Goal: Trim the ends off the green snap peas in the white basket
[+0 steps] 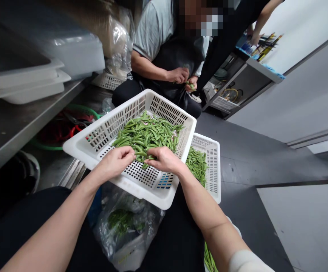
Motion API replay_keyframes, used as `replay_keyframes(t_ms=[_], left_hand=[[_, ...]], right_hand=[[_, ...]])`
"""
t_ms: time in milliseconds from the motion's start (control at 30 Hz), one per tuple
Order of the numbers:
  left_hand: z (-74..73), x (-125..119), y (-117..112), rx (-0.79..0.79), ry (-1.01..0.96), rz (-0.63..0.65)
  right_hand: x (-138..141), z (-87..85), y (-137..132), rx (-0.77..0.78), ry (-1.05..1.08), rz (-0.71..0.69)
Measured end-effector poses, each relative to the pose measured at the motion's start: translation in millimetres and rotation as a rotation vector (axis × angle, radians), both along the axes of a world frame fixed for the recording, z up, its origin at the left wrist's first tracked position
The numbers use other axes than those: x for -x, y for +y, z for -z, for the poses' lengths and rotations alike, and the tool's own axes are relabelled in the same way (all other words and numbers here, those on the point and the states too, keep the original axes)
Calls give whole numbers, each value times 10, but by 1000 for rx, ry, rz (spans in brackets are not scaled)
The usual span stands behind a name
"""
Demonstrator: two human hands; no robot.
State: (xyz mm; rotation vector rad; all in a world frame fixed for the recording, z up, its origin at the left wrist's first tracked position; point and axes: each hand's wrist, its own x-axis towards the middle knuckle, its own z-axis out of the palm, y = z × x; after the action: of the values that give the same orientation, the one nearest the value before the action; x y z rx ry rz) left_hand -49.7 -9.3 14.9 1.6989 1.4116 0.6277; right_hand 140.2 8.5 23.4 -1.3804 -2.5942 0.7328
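Green pea pods (149, 132) lie heaped in a white slotted plastic basket (187, 145) in front of me. Over the near side of this basket, my left hand (117, 161) is closed in a pinch on the end of a pea pod (141, 154). That pod reaches across towards my right hand (164, 159), whose fingers are bent closed around green pods at its fingertips. How many pods the right hand holds is hidden. Below the basket's near edge sits a clear plastic bag (132, 241) with green scraps (121, 221) inside.
A second white basket (214, 166) with pods stands on the floor at the right. Opposite, a co-worker (164, 49) holds greens in both hands. A metal shelf (64, 102) with white tubs (25, 87) is at the left, above a green-rimmed basket (81, 108).
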Motion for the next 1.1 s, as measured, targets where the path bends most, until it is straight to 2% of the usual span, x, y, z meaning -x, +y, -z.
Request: replay_keyframes(t_ms=[133,233,300,433,500,633,700,833,900,967,1033,1100], left_hand=[[-19,-8,-1,-19,-10,-16],[-38,-30,-4,-18,-80,-47],[-41,-62,-4,29,-198,-90],[-37,-137,-4,193,-477,-162],[-44,-140,-10,205,-483,-109],[-70,-66,-26,178,-269,181],[-63,-48,-29,195,-215,225],[-6,-128,-24,210,-302,113],[4,-170,-21,144,-329,57],[-24,-170,-20,35,-315,21],[-88,-128,-21,-45,-276,55],[-159,-70,-28,-64,-221,159]], right_hand=[[42,21,-10,-65,16,53],[80,52,-14,-59,121,67],[120,80,-24,-8,269,123],[203,129,-15,183,686,363],[201,130,33,367,929,498],[108,101,150,678,1267,715],[93,100,148,747,1303,725],[233,126,14,729,1294,641],[315,129,-32,693,1281,603],[336,119,-10,721,1270,589],[284,103,75,822,1237,569],[188,81,178,968,1117,474]])
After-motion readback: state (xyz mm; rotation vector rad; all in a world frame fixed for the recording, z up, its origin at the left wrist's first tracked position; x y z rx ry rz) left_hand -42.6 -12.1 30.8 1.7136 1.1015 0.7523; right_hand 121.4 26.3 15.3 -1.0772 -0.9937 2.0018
